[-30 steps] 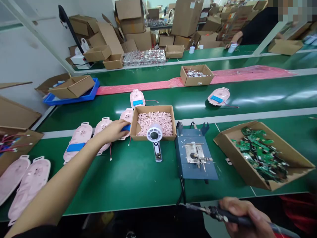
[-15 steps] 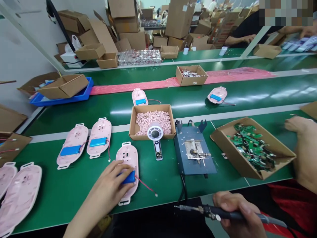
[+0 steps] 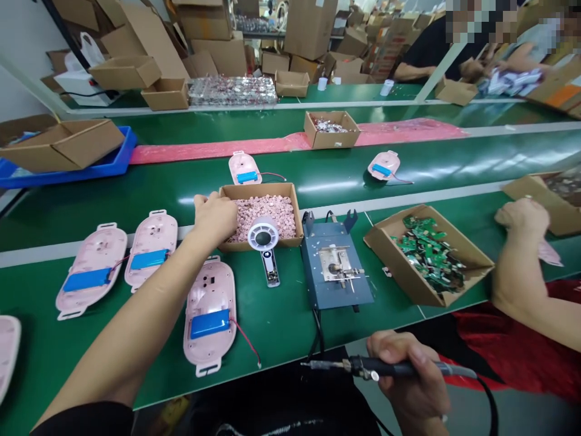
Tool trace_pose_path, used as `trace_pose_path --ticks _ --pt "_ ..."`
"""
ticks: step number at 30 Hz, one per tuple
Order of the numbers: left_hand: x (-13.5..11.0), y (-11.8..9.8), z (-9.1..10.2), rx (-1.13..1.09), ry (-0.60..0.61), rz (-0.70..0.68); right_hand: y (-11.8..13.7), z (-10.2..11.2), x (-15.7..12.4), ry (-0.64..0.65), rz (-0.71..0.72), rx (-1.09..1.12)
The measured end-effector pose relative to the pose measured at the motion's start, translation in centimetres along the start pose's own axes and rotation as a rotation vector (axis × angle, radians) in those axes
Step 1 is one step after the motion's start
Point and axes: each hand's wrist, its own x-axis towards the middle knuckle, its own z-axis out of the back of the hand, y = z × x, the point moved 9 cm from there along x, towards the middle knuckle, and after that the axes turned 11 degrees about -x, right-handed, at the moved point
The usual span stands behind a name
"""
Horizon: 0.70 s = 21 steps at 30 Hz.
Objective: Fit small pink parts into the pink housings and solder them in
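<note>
My left hand (image 3: 214, 217) is at the left rim of a cardboard box (image 3: 298, 225) of small pink parts (image 3: 281, 209). Its fingers curl down, and whatever they may hold is hidden. Under and beside that forearm lies a pink plastic shell (image 3: 213, 284) with a blue battery pack (image 3: 209, 323) and a red lead. My right hand (image 3: 420, 372) grips a soldering iron (image 3: 393, 367) low at the table's front edge, tip to the left. A handheld fan (image 3: 263, 236) with an exposed circuit board in its handle leans on the box front.
Two more shells (image 3: 93, 257) (image 3: 154, 233) with batteries lie to the left. A blue-grey soldering station (image 3: 338, 266) stands right of the fan, beside a box of green circuit boards (image 3: 431, 254). A co-worker's arm (image 3: 521, 254) reaches in at the right. Two shells sit on the belt behind.
My left hand has left the blue battery in the near shell and moved up and forward to the parts box. The soldering iron remains in my right hand. The view has shifted right.
</note>
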Motion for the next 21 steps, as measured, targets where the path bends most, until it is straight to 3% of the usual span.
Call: trace_pose_path --ticks 4,6,8,9,11,14,17,21 --pt "-3.9 1.4 3.7 -0.039 -0.199 0.03 0.2 -0.6 0.2 0.075 0.007 0.034" --pt "-7.7 2.8 5.8 -0.169 -0.365 0.026 0.2 -0.8 0.4 0.094 0.006 0.041" --pt "-12.2 5.1 6.2 -0.411 -0.478 0.056 0.1 -1.1 0.4 0.12 -0.016 0.064" --pt "-14.1 6.5 5.3 -0.546 -0.46 0.088 -0.1 -1.3 0.3 0.139 -0.035 0.082" --pt "-16.7 8.0 2.0 -0.714 -0.282 0.098 -0.3 -2.0 0.1 0.177 -0.073 0.117" --pt "-18.1 7.6 -1.8 -0.629 -0.048 -0.091 -0.3 -2.9 -0.1 0.213 -0.103 0.132" --pt "-17.4 6.5 -2.8 -0.465 -0.026 -0.295 -0.2 -3.9 -0.2 0.249 -0.102 0.127" --pt "-15.7 5.7 -3.4 -0.348 -0.008 -0.382 -0.7 -4.1 -0.4 0.236 -0.134 0.129"
